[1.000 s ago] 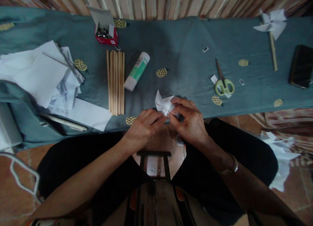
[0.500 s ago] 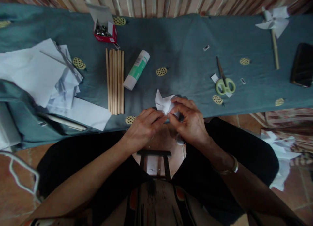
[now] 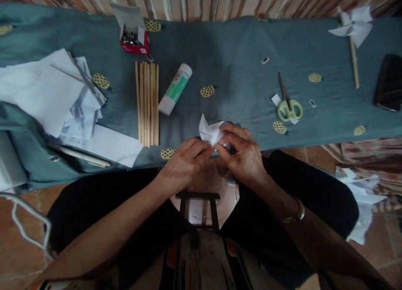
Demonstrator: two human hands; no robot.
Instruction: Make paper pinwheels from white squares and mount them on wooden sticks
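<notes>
A small folded white paper piece is held at the near edge of the table covered in teal cloth. My left hand pinches its lower edge with closed fingers. My right hand curls over its right side, fingertips pressed on the paper. Part of the paper is hidden under my fingers. A row of wooden sticks and a glue stick lie just beyond my left hand.
A pile of white paper sheets covers the left end. A red box of pins stands at the back. Green scissors lie to the right, a finished paper pinwheel and a black phone at far right.
Both hands stay on the folded paper with only slight finger shifts. The view has drifted a little, so the table items sit marginally higher.
</notes>
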